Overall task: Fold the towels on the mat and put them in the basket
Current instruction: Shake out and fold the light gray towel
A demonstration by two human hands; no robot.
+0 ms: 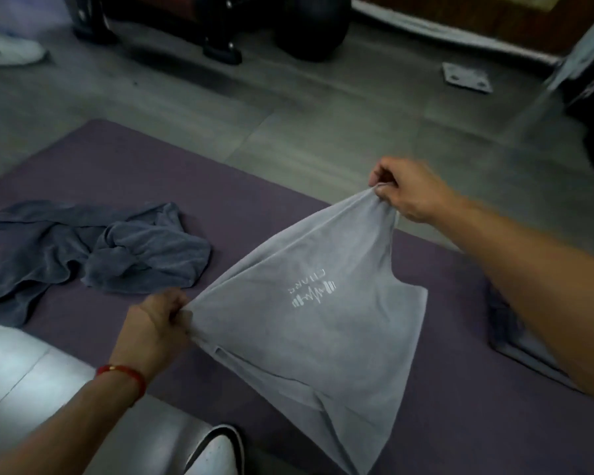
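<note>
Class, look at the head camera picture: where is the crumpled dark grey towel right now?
The dark grey towel lies crumpled on the purple mat, left in the head view, beyond the left hand and left of the light grey towel.

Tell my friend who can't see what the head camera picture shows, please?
Two hands hold up a light grey towel over a purple mat: the left hand and the right hand each pinch a corner. A crumpled darker towel lies on the mat.

A pale grey cloth towel with a white logo (309,323) hangs stretched above the purple mat (117,166), beside 1 crumpled dark grey-blue towel (117,255).
</note>
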